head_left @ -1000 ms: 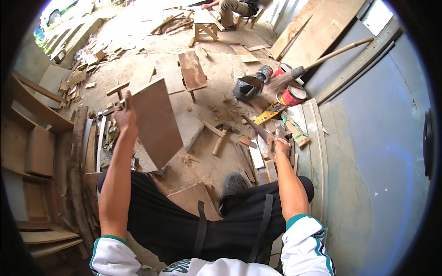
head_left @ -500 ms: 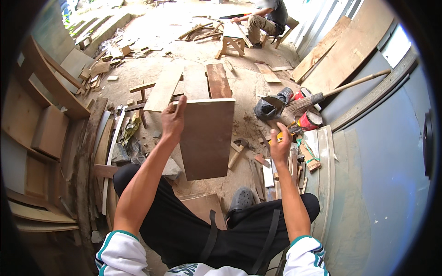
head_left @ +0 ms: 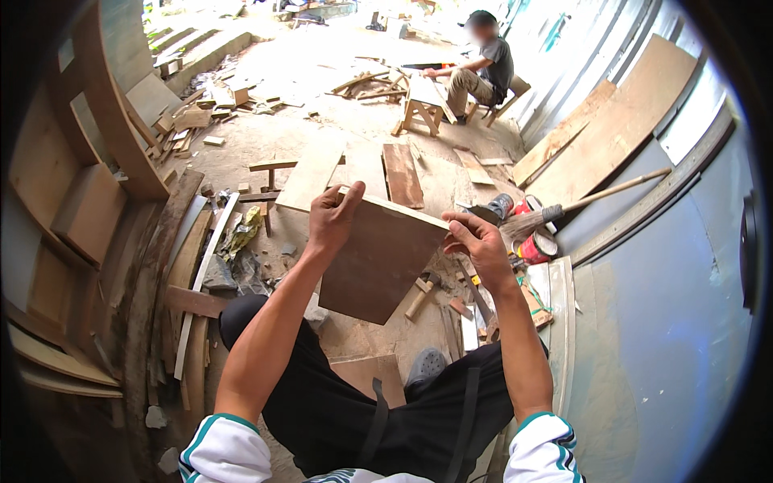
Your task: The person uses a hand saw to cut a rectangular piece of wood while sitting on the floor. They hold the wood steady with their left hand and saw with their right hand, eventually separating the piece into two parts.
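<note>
A flat brown wooden board with a pale upper edge hangs tilted in front of me, over my knees. My left hand grips its upper left corner, thumb pointing up along the edge. At the upper right corner my right hand pinches the edge between thumb and fingers. Below the board, to its right, a hammer with a wooden handle lies on the ground. Another brown board rests between my legs, close to my grey clog.
Wooden planks lie ahead on a low support. Wood scraps and a paint can sit at right beside a broom. Wooden cabinet frames stand at left. Farther off, a person sits at a small wooden bench.
My right hand has moved left and up to take hold of the board's right corner. The board has tilted, its right side now lower. My view has risen slightly, showing more of the seated person.
</note>
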A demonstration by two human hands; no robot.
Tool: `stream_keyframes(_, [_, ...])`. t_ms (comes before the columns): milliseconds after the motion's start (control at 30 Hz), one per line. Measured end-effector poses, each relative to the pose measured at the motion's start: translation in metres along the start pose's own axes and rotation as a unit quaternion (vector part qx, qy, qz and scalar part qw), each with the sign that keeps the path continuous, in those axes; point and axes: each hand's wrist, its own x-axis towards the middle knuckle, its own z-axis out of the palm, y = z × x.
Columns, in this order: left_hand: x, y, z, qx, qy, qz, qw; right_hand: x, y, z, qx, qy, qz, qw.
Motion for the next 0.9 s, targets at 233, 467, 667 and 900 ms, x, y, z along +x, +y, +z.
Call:
stream_keyframes(233, [-0.002, 0.033, -0.029, 0.047, 0.029, -0.001, 0.998, 0.022, -0.03, 0.009, -0.077, -0.058, 0.102, 0.99])
stream_keyframes(467, [-0.004, 0.049, -0.054, 0.114, 0.084, 0.021, 0.99, 0.063, -0.029, 0.031, -0.121, -0.123, 0.063, 0.983])
stream_keyframes(667, [-0.017, 0.053, -0.076, 0.325, 0.144, 0.124, 0.927, 0.109, 0.015, 0.054, -0.167, -0.217, -0.011, 0.962])
stream_keyframes(900, [-0.036, 0.075, -0.098, 0.371, 0.112, 0.143, 0.911, 0.107, 0.021, 0.076, -0.174, -0.389, 0.055, 0.903])
